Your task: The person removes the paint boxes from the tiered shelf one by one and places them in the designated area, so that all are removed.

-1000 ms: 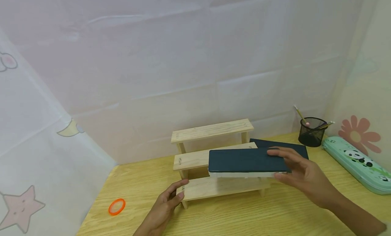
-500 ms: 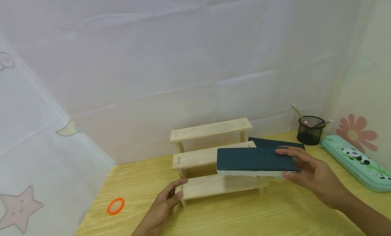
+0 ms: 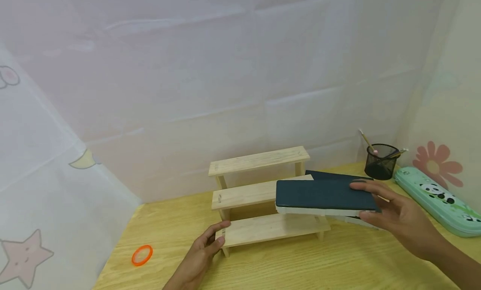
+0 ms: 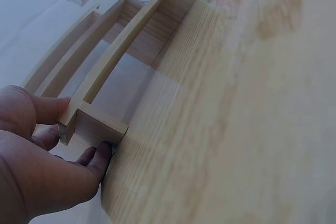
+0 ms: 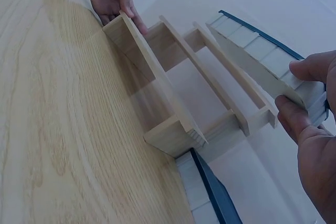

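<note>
A three-tier wooden step rack (image 3: 270, 230) stands on the table, its lowest tier in front. My left hand (image 3: 199, 253) grips the left end of that lowest tier; in the left wrist view its thumb and fingers (image 4: 100, 161) close about the end and leg. My right hand (image 3: 407, 223) holds a flat box (image 3: 323, 194) with a dark blue top and white ribbed sides, raised above the right part of the rack. Its thumb is at the near lower edge, fingers on top. A similar dark blue box (image 5: 212, 187) lies beside the rack's right end, partly hidden in the head view.
A black mesh pen cup (image 3: 380, 167) with pencils stands at the back right. Near it, a mint-green panda pencil case (image 3: 437, 200) lies along the right wall. An orange ring (image 3: 142, 255) is on the table at left. A pale printed sheet (image 3: 188, 94) hangs behind.
My right hand has carried the held box to the right, uncovering more of the rack's middle and lowest tiers. The left hand keeps its hold and the rack stays put.
</note>
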`<state>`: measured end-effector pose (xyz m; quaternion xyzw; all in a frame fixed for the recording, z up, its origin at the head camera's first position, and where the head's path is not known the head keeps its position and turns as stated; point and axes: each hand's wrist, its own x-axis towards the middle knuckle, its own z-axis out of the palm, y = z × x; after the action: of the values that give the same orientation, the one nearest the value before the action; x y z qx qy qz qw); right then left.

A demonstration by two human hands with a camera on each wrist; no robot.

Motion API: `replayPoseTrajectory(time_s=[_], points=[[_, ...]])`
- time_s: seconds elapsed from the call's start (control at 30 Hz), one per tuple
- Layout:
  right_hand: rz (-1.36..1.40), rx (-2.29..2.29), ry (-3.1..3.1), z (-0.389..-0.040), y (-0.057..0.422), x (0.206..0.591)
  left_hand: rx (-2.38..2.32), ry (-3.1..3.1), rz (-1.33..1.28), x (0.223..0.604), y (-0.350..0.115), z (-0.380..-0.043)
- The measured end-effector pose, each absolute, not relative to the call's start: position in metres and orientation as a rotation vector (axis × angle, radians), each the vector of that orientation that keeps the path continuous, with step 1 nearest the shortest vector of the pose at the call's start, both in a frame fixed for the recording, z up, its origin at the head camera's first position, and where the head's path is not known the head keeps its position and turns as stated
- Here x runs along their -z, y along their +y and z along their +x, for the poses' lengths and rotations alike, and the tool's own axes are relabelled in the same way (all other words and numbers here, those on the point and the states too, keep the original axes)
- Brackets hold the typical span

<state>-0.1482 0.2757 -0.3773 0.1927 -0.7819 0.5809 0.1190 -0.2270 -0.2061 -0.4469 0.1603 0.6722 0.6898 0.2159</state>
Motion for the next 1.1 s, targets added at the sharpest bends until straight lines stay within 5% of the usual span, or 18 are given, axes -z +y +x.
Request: replayPoseTrajectory(time_s=[1.1], points=[[0.538, -1.719, -2.177, -0.128, 0.304, 0.381, -1.897, 1.887, 0.440, 0.446, -0.207, -0.226]])
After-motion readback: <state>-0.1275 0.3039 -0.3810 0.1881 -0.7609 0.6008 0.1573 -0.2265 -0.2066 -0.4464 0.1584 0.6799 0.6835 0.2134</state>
